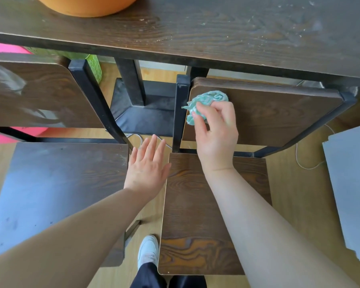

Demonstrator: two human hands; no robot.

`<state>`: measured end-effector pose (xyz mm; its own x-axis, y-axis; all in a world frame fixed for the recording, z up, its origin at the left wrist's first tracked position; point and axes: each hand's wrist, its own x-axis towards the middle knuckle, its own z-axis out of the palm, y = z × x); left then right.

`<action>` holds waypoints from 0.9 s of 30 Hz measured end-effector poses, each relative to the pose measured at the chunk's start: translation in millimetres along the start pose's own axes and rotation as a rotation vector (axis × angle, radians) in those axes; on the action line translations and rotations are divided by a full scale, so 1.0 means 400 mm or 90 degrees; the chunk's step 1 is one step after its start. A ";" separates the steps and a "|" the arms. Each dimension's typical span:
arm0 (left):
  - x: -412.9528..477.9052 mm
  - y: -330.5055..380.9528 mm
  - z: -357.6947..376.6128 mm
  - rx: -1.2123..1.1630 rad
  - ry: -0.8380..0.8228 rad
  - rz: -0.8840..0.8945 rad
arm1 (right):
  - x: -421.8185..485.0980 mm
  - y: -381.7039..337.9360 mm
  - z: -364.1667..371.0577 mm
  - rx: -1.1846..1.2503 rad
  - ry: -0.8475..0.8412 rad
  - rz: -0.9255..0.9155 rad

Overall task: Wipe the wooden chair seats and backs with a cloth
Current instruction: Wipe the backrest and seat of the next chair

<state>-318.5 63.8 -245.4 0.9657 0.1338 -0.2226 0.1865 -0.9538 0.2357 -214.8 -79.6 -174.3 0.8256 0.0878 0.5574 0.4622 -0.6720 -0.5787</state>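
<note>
The cloth [206,104], a small green wad, is pressed against the upper left corner of the right chair back [274,117], close beside the black metal frame post [180,113]. The right hand [216,132] has its fingers closed around the cloth, pinching it into a ball. The left hand [147,163] is spread flat, fingers apart, holding nothing, hovering over the gap between the two chairs just left of the right chair seat [206,215].

The likely trouble is coverage. Balled this tightly, the cloth touches only a small patch, so strokes could leave unwiped strips, especially along the edge by the post. Pushing hard on the back with no bracing hand could tip or slide the chair toward the surface [195,28] beyond it. The cloth could also slip from the pinch and drop through the gap to the floor [299,183]. The left chair seat [56,194] looks dull and streaked, so it probably still needs wiping, and a loaded cloth might only smear it.
</note>
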 end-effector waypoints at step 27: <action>-0.028 0.070 -0.012 -0.008 -0.003 0.016 | -0.078 0.024 -0.096 0.027 -0.043 0.098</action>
<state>-323.1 36.8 -231.8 0.9693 0.1090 -0.2203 0.1648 -0.9533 0.2530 -248.5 -117.0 -174.2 0.9069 0.0364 0.4199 0.3408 -0.6494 -0.6798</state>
